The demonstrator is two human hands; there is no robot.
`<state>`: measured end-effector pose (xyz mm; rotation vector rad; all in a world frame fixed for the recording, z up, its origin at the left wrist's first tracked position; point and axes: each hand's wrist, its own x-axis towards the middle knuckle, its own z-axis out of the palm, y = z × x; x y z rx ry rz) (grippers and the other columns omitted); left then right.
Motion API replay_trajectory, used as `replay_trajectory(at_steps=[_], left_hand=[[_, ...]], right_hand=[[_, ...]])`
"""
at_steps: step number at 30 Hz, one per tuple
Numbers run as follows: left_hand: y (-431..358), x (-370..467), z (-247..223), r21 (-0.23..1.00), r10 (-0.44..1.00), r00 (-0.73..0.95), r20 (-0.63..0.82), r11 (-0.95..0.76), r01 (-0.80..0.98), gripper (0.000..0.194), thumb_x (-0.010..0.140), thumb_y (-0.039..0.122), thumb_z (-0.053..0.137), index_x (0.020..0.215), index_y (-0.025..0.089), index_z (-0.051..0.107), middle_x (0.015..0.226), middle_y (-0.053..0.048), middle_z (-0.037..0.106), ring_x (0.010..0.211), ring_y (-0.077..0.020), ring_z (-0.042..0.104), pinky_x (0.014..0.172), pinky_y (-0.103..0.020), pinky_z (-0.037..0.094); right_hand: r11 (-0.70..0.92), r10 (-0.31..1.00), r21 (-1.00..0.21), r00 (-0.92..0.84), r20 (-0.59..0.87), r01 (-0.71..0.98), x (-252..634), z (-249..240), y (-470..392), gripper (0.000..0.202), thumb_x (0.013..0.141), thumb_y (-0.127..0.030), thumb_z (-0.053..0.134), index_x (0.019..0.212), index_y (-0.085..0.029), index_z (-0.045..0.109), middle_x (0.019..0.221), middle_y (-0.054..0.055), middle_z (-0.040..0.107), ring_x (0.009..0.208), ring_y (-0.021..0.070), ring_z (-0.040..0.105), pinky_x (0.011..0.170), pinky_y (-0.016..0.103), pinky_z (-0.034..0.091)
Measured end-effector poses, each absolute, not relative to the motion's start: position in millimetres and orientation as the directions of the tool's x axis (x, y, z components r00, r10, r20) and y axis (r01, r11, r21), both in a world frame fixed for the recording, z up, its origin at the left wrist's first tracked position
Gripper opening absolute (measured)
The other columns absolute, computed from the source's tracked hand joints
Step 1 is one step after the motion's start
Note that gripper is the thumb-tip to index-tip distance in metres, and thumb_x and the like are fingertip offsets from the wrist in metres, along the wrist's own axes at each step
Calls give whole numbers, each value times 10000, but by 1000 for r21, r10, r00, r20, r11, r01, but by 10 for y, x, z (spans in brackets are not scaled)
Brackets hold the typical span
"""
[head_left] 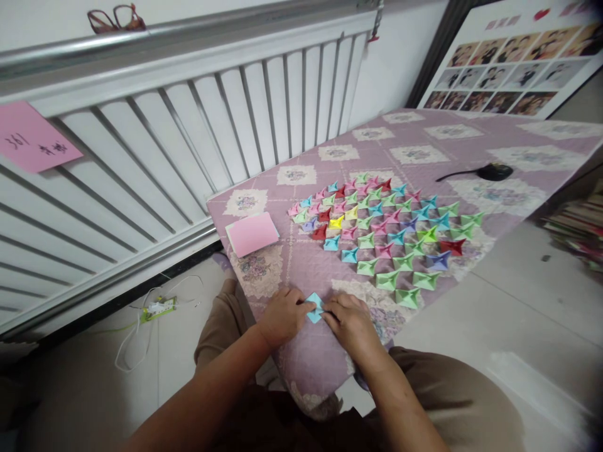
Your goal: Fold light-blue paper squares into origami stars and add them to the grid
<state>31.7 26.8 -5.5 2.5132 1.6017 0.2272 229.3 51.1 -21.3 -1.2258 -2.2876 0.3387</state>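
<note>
A small light-blue folded paper [314, 308] lies flat on the purple patterned tablecloth [306, 358], between my two hands. My left hand [284, 316] presses on its left side with closed fingers, a fingertip near its middle. On the right side, my right hand [351, 318] pinches the paper's corner between thumb and fingers. Beyond my hands stand several rows of small folded paper pieces [366, 240] in green, blue, pink, red, yellow and purple. To the left of them lies a stack of pink paper sheets [254, 234].
A white radiator [207, 125] runs along the table's left edge, with a pink note [35, 138] on it and glasses [116, 20] above. A black object with a cord [494, 171] rests at the back right. A photo board [513, 63] stands behind. A power strip [160, 308] lies on the floor.
</note>
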Motion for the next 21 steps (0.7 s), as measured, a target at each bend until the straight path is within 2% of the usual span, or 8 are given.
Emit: replay_trajectory(at_steps=[7, 14, 17, 21], left_hand=[[302, 324, -31, 360, 926, 366, 90, -373, 855, 252, 864, 283, 539, 1084, 286, 662, 969, -49, 550, 928, -205, 483, 855, -363, 387], [378, 363, -47, 504, 971, 240, 22, -218, 836, 188, 854, 273, 552, 946, 238, 712, 946, -44, 606, 917, -187, 534, 872, -352, 401], [410, 374, -35, 537, 977, 214, 6, -183, 823, 186, 850, 268, 549, 928, 225, 712, 921, -40, 633, 891, -180, 549, 844, -330, 414], [455, 380, -23, 522, 977, 212, -6, -178, 834, 180, 843, 250, 535, 832, 193, 706, 849, -39, 650, 847, -173, 560, 805, -304, 420]], right_hand=[[541, 841, -451, -453, 297, 710, 2273, -174, 531, 137, 870, -307, 562, 836, -245, 679, 872, 33, 645, 865, 198, 527, 787, 335, 327], [491, 871, -447, -434, 231, 748, 2235, -101, 539, 172, 880, -314, 550, 770, -239, 658, 848, 21, 629, 855, 190, 512, 750, 323, 296], [481, 876, -410, -414, 246, 775, 2218, -111, 539, 194, 882, -321, 540, 752, -226, 649, 833, 29, 619, 843, 193, 504, 737, 320, 293], [448, 893, -368, -387, 230, 815, 2196, -101, 538, 198, 877, -337, 548, 752, -228, 656, 822, 33, 615, 846, 201, 503, 731, 325, 291]])
